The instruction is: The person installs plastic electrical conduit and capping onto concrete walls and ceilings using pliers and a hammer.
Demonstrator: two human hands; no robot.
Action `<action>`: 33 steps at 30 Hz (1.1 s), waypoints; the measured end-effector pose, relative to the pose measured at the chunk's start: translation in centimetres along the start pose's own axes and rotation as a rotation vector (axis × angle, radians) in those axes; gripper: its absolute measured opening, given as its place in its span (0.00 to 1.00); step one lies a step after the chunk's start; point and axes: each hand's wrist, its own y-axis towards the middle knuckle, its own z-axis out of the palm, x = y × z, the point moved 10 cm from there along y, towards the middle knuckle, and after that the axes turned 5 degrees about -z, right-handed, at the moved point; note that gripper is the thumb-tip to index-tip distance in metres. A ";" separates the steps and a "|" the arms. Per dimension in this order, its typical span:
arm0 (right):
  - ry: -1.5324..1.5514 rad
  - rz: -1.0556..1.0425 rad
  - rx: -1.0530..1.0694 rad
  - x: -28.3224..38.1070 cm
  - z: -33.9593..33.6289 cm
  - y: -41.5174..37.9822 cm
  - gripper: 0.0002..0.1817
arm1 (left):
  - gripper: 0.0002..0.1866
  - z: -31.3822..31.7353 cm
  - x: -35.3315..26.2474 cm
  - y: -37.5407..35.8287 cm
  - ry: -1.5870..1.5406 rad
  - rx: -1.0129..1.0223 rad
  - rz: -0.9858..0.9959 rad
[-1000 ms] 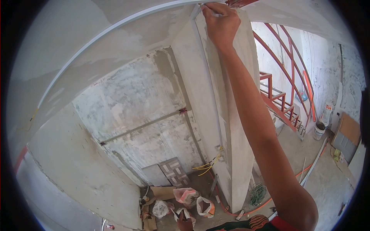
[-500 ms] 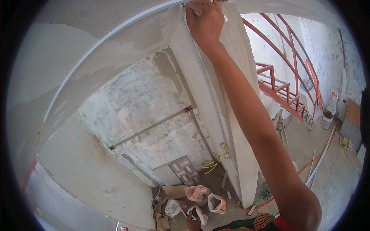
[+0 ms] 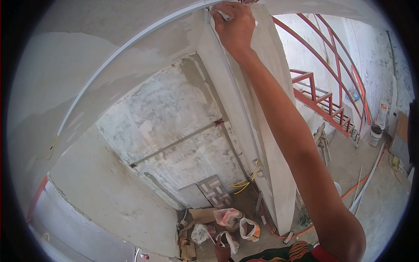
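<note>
My right hand (image 3: pixel 235 28) is raised to the top of a grey plastered column (image 3: pixel 279 192), its fingers curled against the upper surface. A bit of white material shows between the fingers, too hidden to name. Beside the fingertips ends a long white conduit (image 3: pixel 111 59) that runs along the plastered surface, with yellow wire (image 3: pixel 52 146) at its far end. Low in the view, my left hand (image 3: pixel 221 252) is closed around a thin pale thing, mostly hidden, in front of the open bags.
Several bags, including an open white-and-orange bag (image 3: pixel 249 230), sit on the floor by patterned tiles (image 3: pixel 214 192). Yellow wires (image 3: pixel 242 185) stick out near the column. Red metal stair framing (image 3: pixel 323 102), a bucket (image 3: pixel 375 135) and an orange hose (image 3: pixel 353 190) are at the right.
The view has shifted slightly, so the room sits a little farther right and the bags slightly lower. My right hand stays at the column top, and my left hand remains low.
</note>
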 end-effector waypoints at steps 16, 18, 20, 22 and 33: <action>0.708 1.272 1.380 18.7 -27.5 -44.4 0.38 | 0.30 -0.5 -15.5 1.1 -0.590 0.360 0.143; 0.883 1.607 1.415 23.5 -32.7 -51.2 0.48 | 0.31 1.5 -17.4 0.5 -0.593 0.468 0.165; 0.929 1.667 1.617 26.6 -35.3 -53.0 0.51 | 0.33 4.3 -18.9 -0.6 -0.517 0.586 0.206; 0.926 1.715 1.641 27.5 -36.6 -51.8 0.51 | 0.33 6.8 -20.7 -1.7 -0.542 0.691 0.229; 0.256 1.524 0.800 18.8 -39.3 -41.5 0.39 | 0.40 10.9 -30.8 -6.3 0.021 0.788 0.784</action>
